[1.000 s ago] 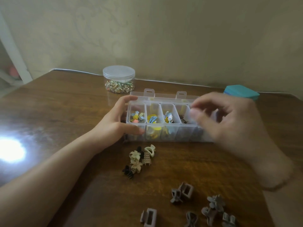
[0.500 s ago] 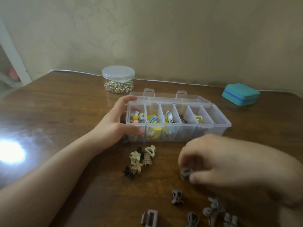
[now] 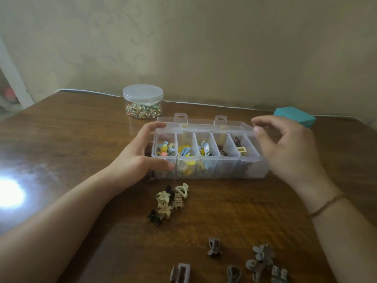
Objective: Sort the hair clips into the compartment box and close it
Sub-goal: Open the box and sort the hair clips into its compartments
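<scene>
The clear compartment box (image 3: 224, 170) stands open mid-table, its lid (image 3: 204, 123) laid back. My left hand (image 3: 138, 158) grips its left end, thumb on the front wall. Small colourful clips fill the three left compartments, dark ones the fourth, and a beige square clip (image 3: 241, 150) lies in the fifth. My right hand (image 3: 289, 152) hovers over the box's right end, fingers loosely curled with nothing visible between them; it hides the rightmost compartment. Beige and black clips (image 3: 171, 199) lie in front of the box. Several grey clips (image 3: 263, 254) lie nearer me.
A clear round jar (image 3: 142, 101) of small trinkets stands behind the box to the left. A teal case (image 3: 294, 118) sits at the back right, partly behind my right hand. A bright glare spot (image 3: 8, 193) marks the wooden table's left side.
My right hand went down to the grey clips, pinched one, and has come back up over the box's right end. That clip is no longer seen in its fingers. My left hand stayed put.
</scene>
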